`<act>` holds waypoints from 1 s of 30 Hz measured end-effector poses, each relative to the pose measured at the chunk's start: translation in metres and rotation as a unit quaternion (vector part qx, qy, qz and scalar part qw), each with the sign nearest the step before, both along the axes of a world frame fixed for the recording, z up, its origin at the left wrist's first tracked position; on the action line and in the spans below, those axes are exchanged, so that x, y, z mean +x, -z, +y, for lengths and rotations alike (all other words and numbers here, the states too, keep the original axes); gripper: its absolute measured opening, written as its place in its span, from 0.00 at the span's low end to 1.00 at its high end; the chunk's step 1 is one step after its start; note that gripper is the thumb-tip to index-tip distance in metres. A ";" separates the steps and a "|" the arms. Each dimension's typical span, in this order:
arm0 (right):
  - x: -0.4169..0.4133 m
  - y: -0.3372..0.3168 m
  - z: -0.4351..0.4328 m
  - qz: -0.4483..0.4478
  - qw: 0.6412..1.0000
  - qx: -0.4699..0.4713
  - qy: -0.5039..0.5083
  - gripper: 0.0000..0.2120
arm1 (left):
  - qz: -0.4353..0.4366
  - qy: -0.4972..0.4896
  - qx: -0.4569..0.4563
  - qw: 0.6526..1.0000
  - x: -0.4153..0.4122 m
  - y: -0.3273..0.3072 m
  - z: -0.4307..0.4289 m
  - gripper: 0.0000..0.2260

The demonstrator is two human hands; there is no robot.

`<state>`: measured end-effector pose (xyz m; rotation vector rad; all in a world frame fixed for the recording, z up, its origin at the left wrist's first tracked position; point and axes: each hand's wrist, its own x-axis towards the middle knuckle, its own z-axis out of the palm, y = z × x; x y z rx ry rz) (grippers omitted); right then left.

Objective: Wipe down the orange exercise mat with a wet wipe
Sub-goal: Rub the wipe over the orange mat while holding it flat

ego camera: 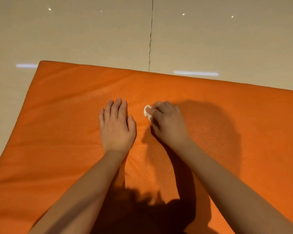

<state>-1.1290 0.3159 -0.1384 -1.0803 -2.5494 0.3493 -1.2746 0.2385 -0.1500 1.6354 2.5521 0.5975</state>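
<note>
The orange exercise mat point(63, 102) fills the lower two thirds of the head view, its far edge running from upper left to the right. My left hand point(116, 125) lies flat on the mat near its middle, fingers straight and pointing away from me. Just to its right, my right hand point(167, 123) has its fingers curled round a small crumpled white wet wipe point(147, 112) and holds it down on the mat. Only the left part of the wipe shows past the fingers.
Glossy beige floor tiles point(91, 34) lie beyond the mat's far edge and along its left side, with a dark grout line point(150, 39) running away from me. Shadows of my arms fall across the near part of the mat.
</note>
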 end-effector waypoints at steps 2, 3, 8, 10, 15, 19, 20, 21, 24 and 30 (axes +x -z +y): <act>0.011 0.000 0.011 -0.009 0.999 0.016 0.038 0.15 | 0.000 0.001 -0.003 1.000 0.000 -0.001 0.000 0.24; 0.015 0.000 0.015 -0.007 0.996 0.014 0.091 0.14 | 0.000 0.002 -0.003 1.000 0.000 -0.001 0.000 0.24; 0.000 -0.005 -0.026 0.013 0.977 -0.012 0.213 0.12 | 0.004 -0.001 -0.003 1.000 0.000 0.000 0.001 0.24; -0.002 -0.004 -0.049 -0.007 0.995 0.002 0.100 0.14 | 0.007 -0.003 -0.003 1.000 0.000 0.000 0.001 0.24; 0.026 -0.003 -0.040 -0.037 0.985 0.022 0.165 0.12 | 0.009 0.004 -0.007 1.000 -0.002 0.000 0.001 0.24; 0.008 -0.004 -0.066 0.002 0.971 -0.016 0.240 0.14 | 0.009 0.003 -0.008 1.000 -0.002 0.000 0.001 0.24; 0.003 -0.003 -0.078 0.002 0.981 -0.020 0.191 0.15 | 0.009 0.003 -0.009 1.000 -0.002 0.000 0.002 0.24; 0.002 -0.002 -0.088 -0.002 0.990 -0.020 0.136 0.16 | 0.008 0.003 -0.009 1.000 -0.002 0.001 0.002 0.24; 0.018 0.001 -0.093 -0.029 0.997 0.003 0.076 0.15 | 0.004 0.004 -0.012 1.000 -0.002 0.001 0.002 0.24; 0.022 0.003 -0.098 -0.002 0.980 0.008 0.201 0.14 | 0.008 0.008 -0.018 1.000 -0.002 0.000 0.002 0.24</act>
